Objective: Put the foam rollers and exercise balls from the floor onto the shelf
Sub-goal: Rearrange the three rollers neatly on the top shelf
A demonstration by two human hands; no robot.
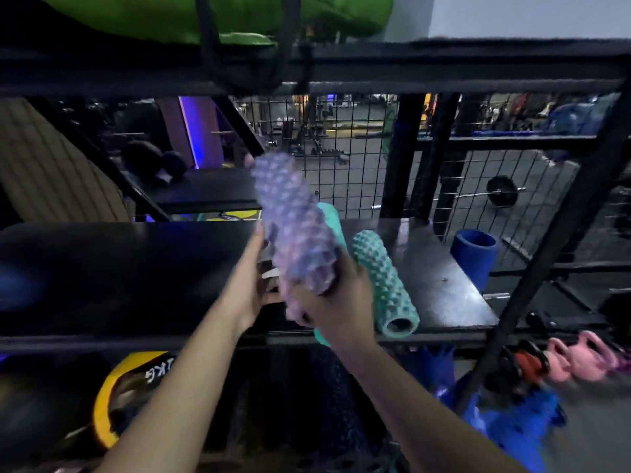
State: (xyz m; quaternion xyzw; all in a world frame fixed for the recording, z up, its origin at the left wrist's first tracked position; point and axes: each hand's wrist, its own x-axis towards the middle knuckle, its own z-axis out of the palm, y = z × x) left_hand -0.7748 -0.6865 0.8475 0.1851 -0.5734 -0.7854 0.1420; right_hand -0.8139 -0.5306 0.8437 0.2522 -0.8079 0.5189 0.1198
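The black shelf (426,268) carries a teal knobbed roller (382,278) lying near its front edge; above the shelf, tilted away, a pale purple foam roller (293,227) studded with rounded knobs is held in the air; the right hand (334,308) wraps its near end; the left hand (252,285) cups its left side, fingers curled.

A gym, a plated barbell (501,191) lay on the dark floor beyond the wire mesh (345,158), pink kettlebells (590,356) stood below the black metal shelf's (444,285) right edge, knobbed foam rollers (382,281) lay on it.
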